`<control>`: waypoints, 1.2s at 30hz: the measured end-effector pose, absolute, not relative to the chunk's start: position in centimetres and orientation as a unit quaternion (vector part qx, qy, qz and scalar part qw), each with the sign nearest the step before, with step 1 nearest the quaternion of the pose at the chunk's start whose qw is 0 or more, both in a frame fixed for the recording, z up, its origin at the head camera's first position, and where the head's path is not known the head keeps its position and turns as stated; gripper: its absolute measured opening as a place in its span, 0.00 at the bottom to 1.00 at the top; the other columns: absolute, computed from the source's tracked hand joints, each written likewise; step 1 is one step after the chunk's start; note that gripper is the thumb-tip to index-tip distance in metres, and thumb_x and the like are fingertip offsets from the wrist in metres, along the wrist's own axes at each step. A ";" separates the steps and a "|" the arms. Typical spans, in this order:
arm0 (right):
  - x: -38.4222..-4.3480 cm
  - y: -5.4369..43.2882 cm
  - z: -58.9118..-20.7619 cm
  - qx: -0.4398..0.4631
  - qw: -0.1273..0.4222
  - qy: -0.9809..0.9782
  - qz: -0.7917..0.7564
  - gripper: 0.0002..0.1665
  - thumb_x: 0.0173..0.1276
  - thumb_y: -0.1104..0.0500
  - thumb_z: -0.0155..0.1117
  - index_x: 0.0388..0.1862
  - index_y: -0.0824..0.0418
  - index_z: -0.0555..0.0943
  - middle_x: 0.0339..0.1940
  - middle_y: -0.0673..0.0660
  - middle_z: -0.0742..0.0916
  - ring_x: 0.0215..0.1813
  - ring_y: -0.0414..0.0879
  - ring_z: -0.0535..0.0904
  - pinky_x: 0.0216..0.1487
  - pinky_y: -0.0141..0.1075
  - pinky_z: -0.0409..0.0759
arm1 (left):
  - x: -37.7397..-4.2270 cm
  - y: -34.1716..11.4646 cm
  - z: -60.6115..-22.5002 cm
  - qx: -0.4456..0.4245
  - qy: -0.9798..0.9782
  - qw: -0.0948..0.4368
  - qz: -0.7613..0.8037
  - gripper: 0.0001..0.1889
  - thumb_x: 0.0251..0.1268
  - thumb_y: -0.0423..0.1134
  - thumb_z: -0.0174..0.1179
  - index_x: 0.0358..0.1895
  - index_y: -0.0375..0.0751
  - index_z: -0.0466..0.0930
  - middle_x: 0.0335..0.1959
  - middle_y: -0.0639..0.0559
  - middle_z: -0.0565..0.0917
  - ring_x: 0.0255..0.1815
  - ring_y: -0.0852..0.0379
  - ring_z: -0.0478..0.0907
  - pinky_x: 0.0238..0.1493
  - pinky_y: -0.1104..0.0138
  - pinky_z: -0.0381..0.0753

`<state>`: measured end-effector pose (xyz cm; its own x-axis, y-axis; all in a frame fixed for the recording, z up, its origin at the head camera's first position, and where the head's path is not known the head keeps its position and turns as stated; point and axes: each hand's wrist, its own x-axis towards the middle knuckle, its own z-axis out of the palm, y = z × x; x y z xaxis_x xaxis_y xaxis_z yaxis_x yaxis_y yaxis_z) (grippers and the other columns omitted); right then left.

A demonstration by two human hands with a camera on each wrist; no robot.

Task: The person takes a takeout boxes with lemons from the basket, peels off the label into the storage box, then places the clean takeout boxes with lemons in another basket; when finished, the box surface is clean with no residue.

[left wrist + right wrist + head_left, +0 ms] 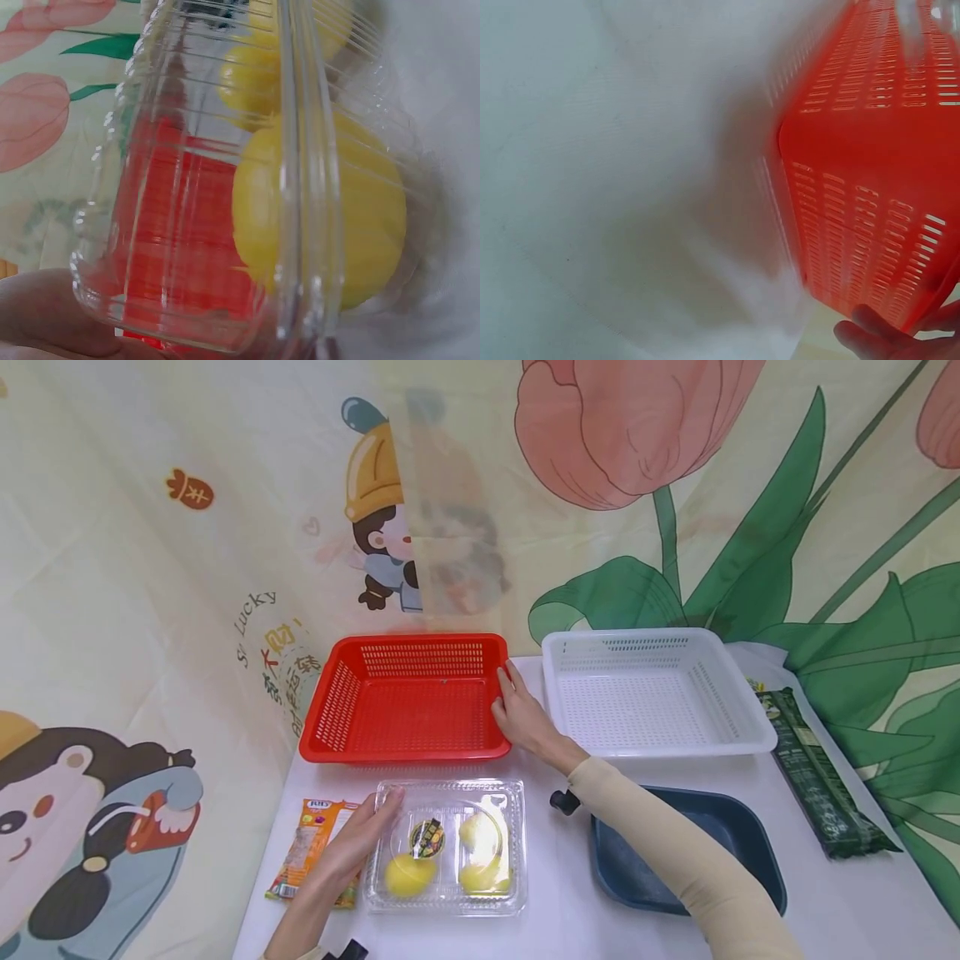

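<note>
My left hand (367, 831) holds a clear plastic clamshell box (448, 903) at its back left corner, thumb over the lid. Yellow round fruits (410, 875) and a round dark label (427, 839) show inside it. Close up in the left wrist view, a large yellow fruit (367, 217) sits behind the ribbed clear wall. My right hand (525, 714) grips the right rim of the red plastic basket (405, 747), some fingers against the wall's outer side. The same basket (870, 150) shows its slotted walls in the right wrist view, with fingertips (859, 337) at its rim.
A white slotted basket (660, 749) stands right of the red one. My right forearm crosses over a dark blue tray (757, 860). A long dark green packet (821, 777) lies at the far right, and an orange snack packet (307, 839) lies beside my left hand. Printed cloth (465, 485) hangs behind.
</note>
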<state>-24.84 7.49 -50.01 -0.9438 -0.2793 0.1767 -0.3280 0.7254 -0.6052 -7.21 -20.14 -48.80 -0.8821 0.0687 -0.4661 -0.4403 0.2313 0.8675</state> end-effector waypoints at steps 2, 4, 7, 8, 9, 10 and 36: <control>-24.8 7.5 -50.0 0.163 0.036 -0.928 0.333 0.38 0.76 0.60 0.53 0.81 0.67 0.56 0.84 0.63 0.55 0.64 0.60 0.81 0.64 0.45 0.80 | -7.3 -20.1 -48.8 -0.124 0.761 0.205 0.603 0.44 0.73 0.64 0.52 0.80 0.38 0.51 0.78 0.34 0.61 0.80 0.33 0.54 0.78 0.36 0.49; -24.8 7.6 -50.0 0.163 0.035 -0.928 0.333 0.38 0.76 0.60 0.54 0.81 0.67 0.56 0.85 0.63 0.55 0.66 0.59 0.79 0.65 0.45 0.79 | -7.3 -20.0 -48.9 -0.124 0.766 0.201 0.598 0.44 0.73 0.64 0.52 0.79 0.37 0.53 0.75 0.35 0.65 0.78 0.35 0.58 0.77 0.36 0.51; -24.7 7.6 -49.8 0.163 0.034 -0.928 0.332 0.38 0.77 0.58 0.53 0.81 0.67 0.56 0.85 0.63 0.55 0.72 0.59 0.74 0.68 0.45 0.76 | -7.5 -20.0 -48.9 -0.125 0.771 0.198 0.592 0.44 0.73 0.65 0.52 0.78 0.36 0.55 0.72 0.35 0.69 0.76 0.37 0.61 0.77 0.35 0.53; -24.7 7.7 -49.8 0.163 0.034 -0.929 0.332 0.38 0.77 0.57 0.52 0.81 0.67 0.56 0.85 0.62 0.55 0.74 0.59 0.72 0.70 0.45 0.75 | -7.5 -20.0 -49.0 -0.126 0.774 0.197 0.589 0.44 0.73 0.65 0.52 0.77 0.35 0.55 0.72 0.35 0.69 0.76 0.37 0.62 0.76 0.35 0.53; -24.7 7.7 -49.8 0.163 0.034 -0.929 0.332 0.38 0.78 0.56 0.51 0.81 0.67 0.56 0.85 0.62 0.55 0.76 0.59 0.70 0.71 0.45 0.73 | -7.5 -19.9 -49.0 -0.126 0.775 0.197 0.587 0.44 0.72 0.65 0.52 0.77 0.35 0.55 0.72 0.35 0.69 0.76 0.36 0.62 0.76 0.34 0.54; -24.7 7.7 -49.7 0.163 0.034 -0.929 0.332 0.38 0.78 0.55 0.51 0.81 0.67 0.56 0.85 0.63 0.55 0.77 0.59 0.68 0.72 0.46 0.71 | -7.6 -19.9 -49.0 -0.127 0.777 0.197 0.584 0.45 0.72 0.66 0.52 0.77 0.34 0.56 0.72 0.35 0.69 0.76 0.35 0.62 0.76 0.34 0.54; -19.1 3.8 -46.6 0.333 0.101 -0.883 0.315 0.31 0.76 0.54 0.60 0.74 0.64 0.70 0.81 0.63 0.63 0.83 0.58 0.55 0.81 0.50 0.59 | -7.6 -19.8 -49.2 -0.154 0.798 0.198 0.548 0.46 0.72 0.69 0.50 0.77 0.34 0.55 0.76 0.32 0.66 0.75 0.30 0.62 0.73 0.32 0.57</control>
